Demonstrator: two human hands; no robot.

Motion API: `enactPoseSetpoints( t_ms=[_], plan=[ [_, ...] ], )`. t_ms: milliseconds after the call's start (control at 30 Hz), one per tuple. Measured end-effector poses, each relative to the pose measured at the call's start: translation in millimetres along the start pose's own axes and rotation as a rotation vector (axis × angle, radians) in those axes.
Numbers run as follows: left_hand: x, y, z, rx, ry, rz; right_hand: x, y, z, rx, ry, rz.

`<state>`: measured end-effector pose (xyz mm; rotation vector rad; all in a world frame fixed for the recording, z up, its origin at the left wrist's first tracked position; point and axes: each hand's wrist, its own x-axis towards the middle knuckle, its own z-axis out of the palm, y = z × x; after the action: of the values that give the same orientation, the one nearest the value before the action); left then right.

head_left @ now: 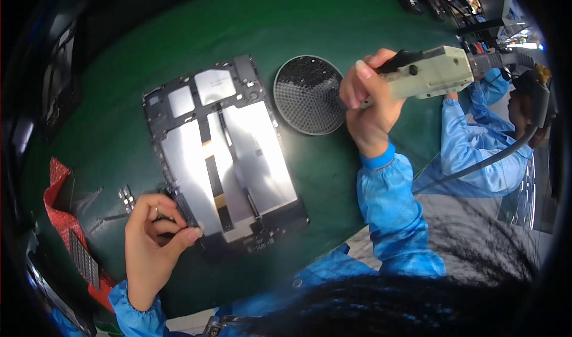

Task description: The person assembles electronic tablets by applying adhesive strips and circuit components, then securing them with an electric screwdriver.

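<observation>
An opened tablet (262, 152) lies at a tilt on the green table, its silver battery panels, dark ribbon cables and black frame exposed. My left hand (158, 235) is closed at its near left edge, thumb and fingers pinching the dark rim. Whether a small part is also between the fingertips, I cannot tell. To the right and above the table, my right hand (375, 98) is wrapped round a cream electric screwdriver (432, 73) with a black lever. My fingers hide its front end. Beside that hand sits a round dimpled dish (307, 110) holding many tiny black pieces, apparently screws.
A grey hose (506, 155) runs from the tool and curves down at the right. Red bubble wrap (59, 200), a dark ribbed strip (83, 259) and small metal parts (126, 199) lie at the left. Another person in blue (482, 146) sits at the right.
</observation>
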<state>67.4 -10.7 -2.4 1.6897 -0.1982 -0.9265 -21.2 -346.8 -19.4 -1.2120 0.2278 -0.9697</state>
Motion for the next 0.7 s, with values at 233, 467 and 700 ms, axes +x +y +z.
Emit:
enactPoseSetpoints(
  t_ms=[233,467,700],
  plan=[
    [0.7,9.2,-6.6,0.013,-0.102,0.043,6.4,-10.1,3.1,-0.149,-0.082,-0.042],
    [-4.4,-0.7,-15.9,0.076,-0.143,0.099,-51.1,-31.6,103.3,0.202,-0.319,0.021],
    [-7.6,-9.5,-15.3,0.053,-0.091,0.176,-115.3,-18.9,150.8,-0.180,-0.497,0.174]
  ],
)
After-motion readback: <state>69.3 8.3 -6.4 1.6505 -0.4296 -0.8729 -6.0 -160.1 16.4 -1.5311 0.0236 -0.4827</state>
